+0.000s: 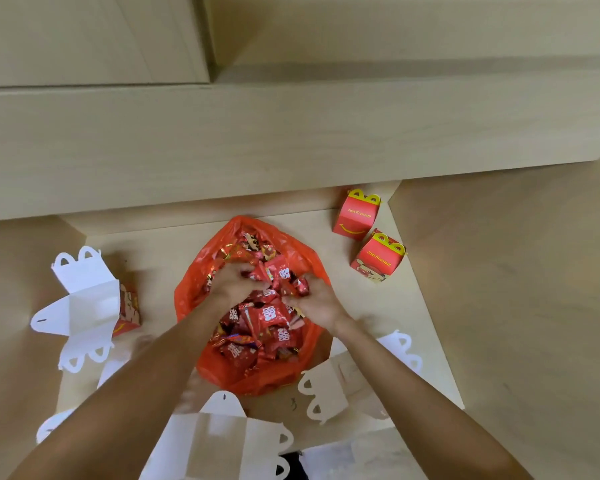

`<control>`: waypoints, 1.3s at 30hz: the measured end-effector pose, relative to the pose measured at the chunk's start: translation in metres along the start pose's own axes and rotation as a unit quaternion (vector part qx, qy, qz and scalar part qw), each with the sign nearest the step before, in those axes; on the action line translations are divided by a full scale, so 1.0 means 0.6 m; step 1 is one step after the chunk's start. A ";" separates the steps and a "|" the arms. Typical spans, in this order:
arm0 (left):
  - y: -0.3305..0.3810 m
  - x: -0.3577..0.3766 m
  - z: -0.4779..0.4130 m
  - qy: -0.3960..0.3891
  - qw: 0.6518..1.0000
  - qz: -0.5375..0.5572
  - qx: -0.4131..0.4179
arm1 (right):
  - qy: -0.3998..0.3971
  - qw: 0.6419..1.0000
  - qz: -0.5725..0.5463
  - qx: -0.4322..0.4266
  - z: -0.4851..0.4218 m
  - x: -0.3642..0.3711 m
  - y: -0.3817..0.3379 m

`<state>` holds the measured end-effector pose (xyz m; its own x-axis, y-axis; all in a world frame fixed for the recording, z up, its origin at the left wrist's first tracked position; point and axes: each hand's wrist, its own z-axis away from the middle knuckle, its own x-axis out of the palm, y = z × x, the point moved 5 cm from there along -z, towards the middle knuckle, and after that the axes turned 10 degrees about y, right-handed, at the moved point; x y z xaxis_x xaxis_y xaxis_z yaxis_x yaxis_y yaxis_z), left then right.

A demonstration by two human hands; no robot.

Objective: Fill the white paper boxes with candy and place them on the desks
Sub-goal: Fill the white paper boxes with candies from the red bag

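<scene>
Here both hands are sunk into the red plastic bag (300, 258) of red-wrapped candy (272, 315) on the pale wooden surface (153, 247). The left hand (234, 280) and the right hand (314, 301) each curl their grip around wrappers. Unfolded white paper boxes (84, 299) lie left of, right of and nearer than the bag; two closed red boxes (357, 216) stand beyond its right side.

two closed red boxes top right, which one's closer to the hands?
The lower red box, printed with a cartoon figure. It sits nearer the right hand than the upper box, which shows a yellow smile.
</scene>
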<state>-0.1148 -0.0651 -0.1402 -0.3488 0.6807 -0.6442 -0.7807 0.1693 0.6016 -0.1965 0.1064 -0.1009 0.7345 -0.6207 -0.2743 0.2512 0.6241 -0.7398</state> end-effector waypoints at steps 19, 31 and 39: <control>0.155 -0.037 0.245 -0.244 0.886 -0.126 0.373 | 0.075 0.978 0.180 -0.067 0.132 -0.192 -0.031; 0.170 0.115 0.314 -0.429 0.806 -0.309 0.265 | 0.108 0.958 0.266 0.003 0.208 -0.178 0.119; 0.162 0.119 0.304 -0.451 0.835 -0.282 0.144 | 0.174 0.956 0.234 0.016 0.200 -0.182 0.117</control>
<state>-0.1205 0.1300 -0.0415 0.6650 0.6730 -0.3239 -0.4874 0.7196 0.4946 -0.1834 0.2747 -0.0496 0.5187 -0.3870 -0.7624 -0.0302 0.8828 -0.4687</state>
